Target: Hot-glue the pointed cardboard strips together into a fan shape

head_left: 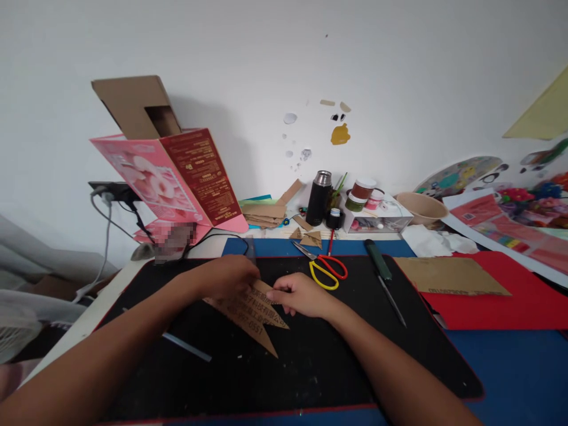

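A brown cardboard piece (255,322) with printed characters and pointed, zigzag ends lies tilted between my hands above the black mat. My left hand (228,277) is curled over its upper left part, with the fingertips partly hidden and a little blurred. At its upper right edge, my right hand (306,294) pinches the cardboard between thumb and fingers. Scissors (326,271) with one red and one yellow handle rest just beyond my right hand. A narrow translucent strip (189,347) lies on the mat near my left forearm.
The black mat (275,390) covers a blue surface. A green-handled knife (385,278) lies to the right, near a cardboard sheet (452,276) on red paper (523,302). A black flask (318,201), paint jars (362,189) and a pink box (151,183) stand at the back.
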